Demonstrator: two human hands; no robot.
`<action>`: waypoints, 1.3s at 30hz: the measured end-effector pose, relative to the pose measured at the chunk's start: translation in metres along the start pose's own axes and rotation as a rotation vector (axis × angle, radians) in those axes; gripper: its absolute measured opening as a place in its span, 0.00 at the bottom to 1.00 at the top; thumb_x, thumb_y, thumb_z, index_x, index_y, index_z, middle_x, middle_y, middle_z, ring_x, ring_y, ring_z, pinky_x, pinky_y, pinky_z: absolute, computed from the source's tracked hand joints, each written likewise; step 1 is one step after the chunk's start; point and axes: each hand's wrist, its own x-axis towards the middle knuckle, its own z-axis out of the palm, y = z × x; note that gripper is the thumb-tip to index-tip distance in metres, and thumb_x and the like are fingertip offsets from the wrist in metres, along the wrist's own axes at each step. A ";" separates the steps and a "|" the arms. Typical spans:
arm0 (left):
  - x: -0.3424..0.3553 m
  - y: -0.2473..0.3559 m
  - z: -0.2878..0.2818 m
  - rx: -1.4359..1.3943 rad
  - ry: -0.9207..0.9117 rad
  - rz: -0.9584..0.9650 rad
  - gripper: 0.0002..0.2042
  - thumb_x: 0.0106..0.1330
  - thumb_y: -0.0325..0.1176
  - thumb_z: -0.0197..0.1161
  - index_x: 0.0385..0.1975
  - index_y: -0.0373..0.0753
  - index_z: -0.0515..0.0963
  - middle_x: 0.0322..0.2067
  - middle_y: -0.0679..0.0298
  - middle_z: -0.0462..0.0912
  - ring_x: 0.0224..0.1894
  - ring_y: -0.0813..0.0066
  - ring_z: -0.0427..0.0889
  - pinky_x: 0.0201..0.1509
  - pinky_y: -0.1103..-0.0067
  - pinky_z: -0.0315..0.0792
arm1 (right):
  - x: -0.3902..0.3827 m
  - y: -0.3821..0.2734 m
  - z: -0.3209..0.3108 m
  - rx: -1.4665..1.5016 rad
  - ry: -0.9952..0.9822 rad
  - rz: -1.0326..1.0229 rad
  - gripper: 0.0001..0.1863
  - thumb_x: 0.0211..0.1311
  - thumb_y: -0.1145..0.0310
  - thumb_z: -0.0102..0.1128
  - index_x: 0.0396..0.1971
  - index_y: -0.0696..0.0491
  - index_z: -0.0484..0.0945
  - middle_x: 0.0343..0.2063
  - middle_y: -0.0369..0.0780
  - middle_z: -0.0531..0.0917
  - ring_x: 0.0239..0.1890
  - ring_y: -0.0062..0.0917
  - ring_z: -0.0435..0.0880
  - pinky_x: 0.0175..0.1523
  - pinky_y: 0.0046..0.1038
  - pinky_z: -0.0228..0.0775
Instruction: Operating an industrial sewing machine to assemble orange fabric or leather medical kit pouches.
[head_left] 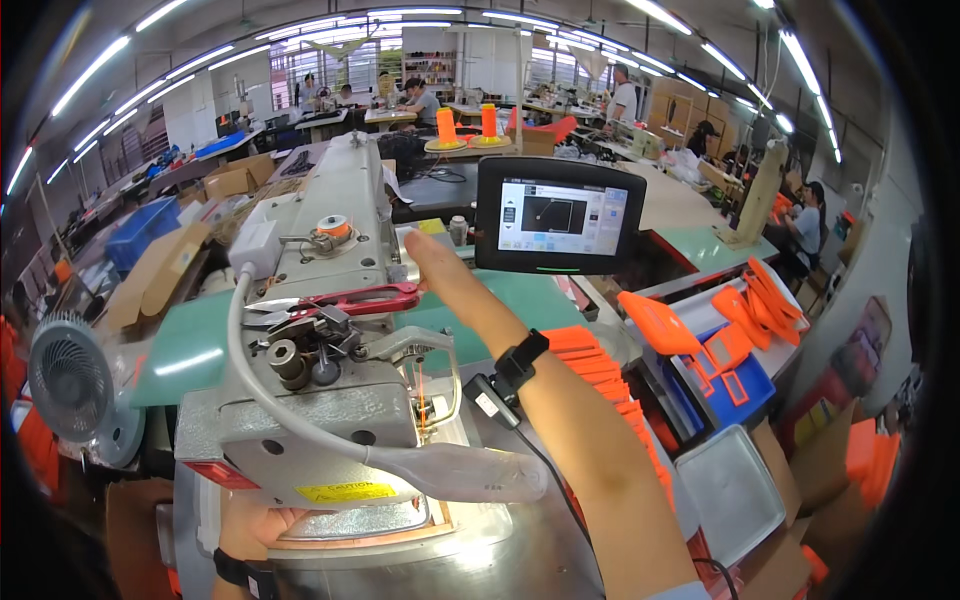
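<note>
A large grey industrial sewing machine (310,425) stands in front of me, its head toward me. My left hand (250,525) is low at the left of the head, beside the flat framed plate (375,520) under it. The head hides part of its fingers. My right arm reaches forward past the head, and my right hand (424,258) is at the right side of the machine's arm. Its fingers are mostly hidden, so what it touches cannot be seen. Red-handled scissors (385,299) lie on top of the machine, close to that hand. Orange thread runs down near the needle (422,400).
A control screen (558,215) stands beyond my right arm. Stacked orange pieces (590,370) lie to its right, near a blue bin (735,385) and a grey tray (730,490). A fan (75,375) stands left. Orange thread cones (446,128) are behind. People work farther back.
</note>
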 end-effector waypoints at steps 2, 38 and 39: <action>0.001 -0.003 -0.005 0.021 0.032 0.034 0.34 0.73 0.59 0.47 0.61 0.28 0.67 0.58 0.41 0.74 0.60 0.34 0.74 0.59 0.33 0.66 | 0.004 -0.002 0.002 -0.097 0.054 0.055 0.37 0.73 0.37 0.38 0.51 0.60 0.75 0.34 0.41 0.80 0.23 0.26 0.81 0.30 0.26 0.75; -0.011 0.010 0.032 0.007 0.057 -0.013 0.11 0.73 0.27 0.55 0.46 0.25 0.75 0.39 0.51 0.84 0.37 0.65 0.87 0.44 0.70 0.86 | -0.142 -0.043 -0.014 -0.437 0.040 0.073 0.42 0.68 0.34 0.34 0.43 0.65 0.76 0.30 0.48 0.82 0.24 0.35 0.83 0.28 0.34 0.75; -0.012 0.010 0.034 0.045 0.045 0.006 0.11 0.73 0.28 0.55 0.46 0.25 0.75 0.39 0.52 0.84 0.36 0.67 0.87 0.43 0.71 0.86 | -0.141 -0.043 -0.014 -0.435 0.039 0.072 0.42 0.68 0.34 0.35 0.43 0.65 0.76 0.30 0.48 0.82 0.24 0.35 0.83 0.28 0.34 0.75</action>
